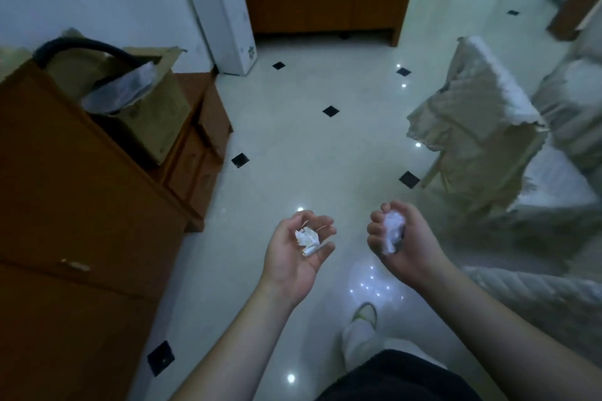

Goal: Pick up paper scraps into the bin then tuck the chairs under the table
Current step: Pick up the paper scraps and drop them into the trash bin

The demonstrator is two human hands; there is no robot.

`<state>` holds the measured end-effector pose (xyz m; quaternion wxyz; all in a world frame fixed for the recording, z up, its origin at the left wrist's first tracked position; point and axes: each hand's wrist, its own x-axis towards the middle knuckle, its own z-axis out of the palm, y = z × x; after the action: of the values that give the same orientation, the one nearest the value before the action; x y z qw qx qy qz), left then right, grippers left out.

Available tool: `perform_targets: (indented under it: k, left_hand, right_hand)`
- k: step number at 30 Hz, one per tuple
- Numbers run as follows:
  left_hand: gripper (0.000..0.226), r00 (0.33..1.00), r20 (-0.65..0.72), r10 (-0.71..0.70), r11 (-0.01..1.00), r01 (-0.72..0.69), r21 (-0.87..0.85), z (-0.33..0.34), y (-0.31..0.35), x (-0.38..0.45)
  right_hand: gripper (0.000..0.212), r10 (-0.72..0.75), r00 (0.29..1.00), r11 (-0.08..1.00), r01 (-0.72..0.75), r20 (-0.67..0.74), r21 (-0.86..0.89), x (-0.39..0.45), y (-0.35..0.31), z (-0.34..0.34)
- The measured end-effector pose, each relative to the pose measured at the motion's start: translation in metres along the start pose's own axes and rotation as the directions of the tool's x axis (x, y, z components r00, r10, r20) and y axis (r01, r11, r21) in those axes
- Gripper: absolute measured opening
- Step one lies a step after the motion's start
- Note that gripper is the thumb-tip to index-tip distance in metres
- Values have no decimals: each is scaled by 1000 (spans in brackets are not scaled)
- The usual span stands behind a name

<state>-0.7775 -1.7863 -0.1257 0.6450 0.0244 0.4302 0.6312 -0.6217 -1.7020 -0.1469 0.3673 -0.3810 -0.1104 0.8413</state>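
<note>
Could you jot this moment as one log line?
left hand: cups paper scrap | right hand: grips paper wad | chair: ahead right

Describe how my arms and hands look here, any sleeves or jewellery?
Both arms are bare: the left forearm and right forearm show no sleeves, and the left hand and right hand wear no gloves. No rings, watch or markings show.

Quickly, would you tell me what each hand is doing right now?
Left hand: cupped, fingers curled round a small paper scrap.
Right hand: gripping a crumpled paper wad.
</note>
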Motion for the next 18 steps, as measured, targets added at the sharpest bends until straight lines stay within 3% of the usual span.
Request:
perform_targets:
  k: [7, 12, 18]
  left_hand:
    - [7, 992, 56, -111, 990, 106, 92, 86, 21, 114]
    - [15, 994, 39, -104, 986, 98, 133, 129, 47, 188]
    - [13, 996, 0, -85, 994, 85, 65, 145, 89, 282]
  right_hand:
    - [9, -104, 988, 983, 120, -118, 136, 70, -115, -12]
    - [10, -130, 985, 983, 143, -111, 118, 130, -164, 14]
    - [11, -108, 991, 982, 119, -84, 144, 225, -200, 61]
